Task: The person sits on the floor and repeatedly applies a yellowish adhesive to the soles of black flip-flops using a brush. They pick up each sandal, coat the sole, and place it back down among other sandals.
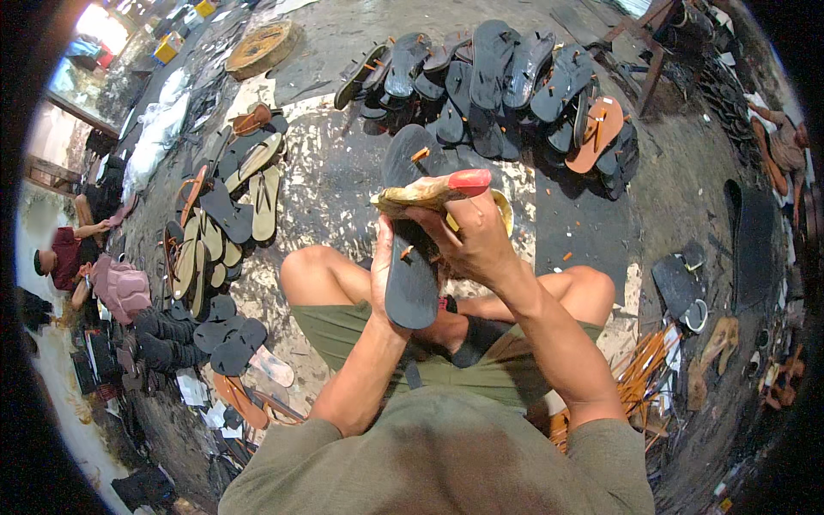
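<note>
A long black sandal sole (415,287) stands upright in front of me, between my bent knees. My left hand (382,266) is closed round its left edge. Short orange strap ends poke out of the sole near its top and at its middle. My right hand (476,236) is closed on a red-ended hand tool (469,181), which lies across the middle of the sole. The tool's other end is tan and worn; its working tip is hard to make out. Behind my right wrist shows part of a round yellow object (503,212).
Black flip-flops (493,64) stand in a heap ahead, a brown sandal (598,133) at its right. More sandals (264,206) lie at the left, below a round wooden block (264,49). Orange strips (648,369) lie at my right. A person (64,257) sits far left.
</note>
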The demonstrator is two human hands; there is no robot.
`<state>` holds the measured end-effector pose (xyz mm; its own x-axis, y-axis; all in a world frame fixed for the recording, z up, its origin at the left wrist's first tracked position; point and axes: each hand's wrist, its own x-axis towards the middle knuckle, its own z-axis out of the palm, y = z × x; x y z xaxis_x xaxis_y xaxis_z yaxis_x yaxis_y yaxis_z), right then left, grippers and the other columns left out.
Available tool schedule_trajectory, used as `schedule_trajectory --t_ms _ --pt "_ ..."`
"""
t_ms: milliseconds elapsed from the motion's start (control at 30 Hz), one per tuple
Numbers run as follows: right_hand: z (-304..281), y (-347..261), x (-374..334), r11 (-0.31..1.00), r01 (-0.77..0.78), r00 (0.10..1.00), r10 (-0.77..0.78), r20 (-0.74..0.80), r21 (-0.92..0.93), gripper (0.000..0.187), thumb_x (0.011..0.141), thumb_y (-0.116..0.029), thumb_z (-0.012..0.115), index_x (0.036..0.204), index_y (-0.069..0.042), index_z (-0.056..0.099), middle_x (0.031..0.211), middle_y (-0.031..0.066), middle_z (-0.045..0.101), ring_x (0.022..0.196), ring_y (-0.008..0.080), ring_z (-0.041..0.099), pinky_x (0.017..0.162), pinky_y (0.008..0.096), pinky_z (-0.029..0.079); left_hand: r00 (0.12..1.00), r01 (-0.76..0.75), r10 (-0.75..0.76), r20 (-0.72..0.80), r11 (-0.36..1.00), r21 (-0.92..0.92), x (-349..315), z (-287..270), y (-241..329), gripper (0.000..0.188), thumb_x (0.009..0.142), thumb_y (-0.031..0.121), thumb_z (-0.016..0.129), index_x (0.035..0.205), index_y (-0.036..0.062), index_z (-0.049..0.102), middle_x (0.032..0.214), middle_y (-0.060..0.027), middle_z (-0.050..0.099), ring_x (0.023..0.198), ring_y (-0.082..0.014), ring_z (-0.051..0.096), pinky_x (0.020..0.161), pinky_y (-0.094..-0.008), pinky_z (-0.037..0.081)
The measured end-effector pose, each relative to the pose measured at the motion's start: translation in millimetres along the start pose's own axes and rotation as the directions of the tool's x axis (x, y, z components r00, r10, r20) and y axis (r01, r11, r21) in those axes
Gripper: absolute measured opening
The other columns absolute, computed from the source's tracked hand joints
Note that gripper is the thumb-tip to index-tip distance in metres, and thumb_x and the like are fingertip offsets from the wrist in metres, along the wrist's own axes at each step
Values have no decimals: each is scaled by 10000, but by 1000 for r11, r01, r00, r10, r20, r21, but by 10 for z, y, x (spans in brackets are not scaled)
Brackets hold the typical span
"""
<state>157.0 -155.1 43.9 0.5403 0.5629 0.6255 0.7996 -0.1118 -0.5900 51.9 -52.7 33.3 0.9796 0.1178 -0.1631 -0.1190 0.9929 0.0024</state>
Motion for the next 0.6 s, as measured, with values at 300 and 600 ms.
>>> schedule_trajectory --t_ms 300,600 --pt "-322 -452 -578 806 -416 909 375 181 421 246 938 -88 732 1164 -10 676 1090 98 702 1010 224 653 922 371 503 983 74 18 -185 874 480 1076 -610 485 571 1034 545 533 1389 99 567 1182 -116 691 1032 -265 698 833 -415 605" --pt "-845 -8 -808 677 -670 630 736 -249 305 354 996 -189 702 1249 31 592 1155 80 657 1037 160 601 926 306 481 893 -229 448 31 394 890 2905 -88 1551 772 1016 517 584 1573 33 357 1481 -174 539 1224 -288 615 966 -394 504"
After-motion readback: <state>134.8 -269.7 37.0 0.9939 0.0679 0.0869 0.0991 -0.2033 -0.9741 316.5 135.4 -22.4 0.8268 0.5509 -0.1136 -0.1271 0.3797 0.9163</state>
